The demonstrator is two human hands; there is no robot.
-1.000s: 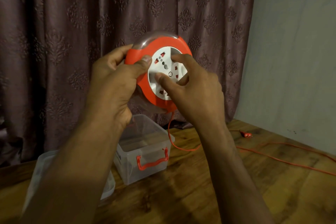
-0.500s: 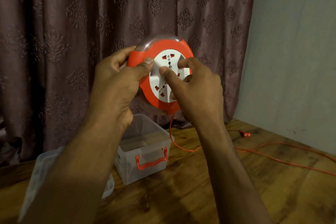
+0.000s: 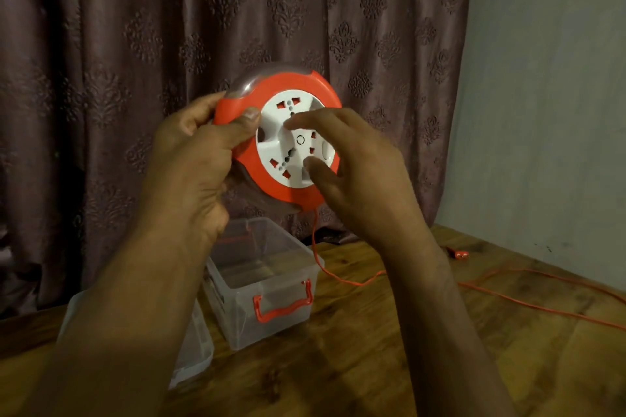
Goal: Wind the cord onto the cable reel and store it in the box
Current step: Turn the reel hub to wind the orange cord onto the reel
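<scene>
Above the near half of the wooden table (image 3: 389, 366), the cable reel (image 3: 291, 91) is held upright in mid-air, its white socket face (image 3: 281, 145) turned toward the camera, probably so the disc can be spun while the casing stays put. The left hand (image 3: 193, 159) grips the orange rim, thumb on the front and fingers curled behind. The right hand (image 3: 359, 166) is spread loosely over the white face, fingertips touching it and closing on nothing. From the reel's lower edge the thin orange cord (image 3: 528, 306) drops to the table and trails far right, its plug (image 3: 460, 254) lying near the wall. Below the reel sits the clear plastic box (image 3: 237, 322), open, with an orange handle; its lid (image 3: 193, 345) lies just left. Smooth glossy plastic contrasts with grained wood and an embossed curtain (image 3: 135, 44).
</scene>
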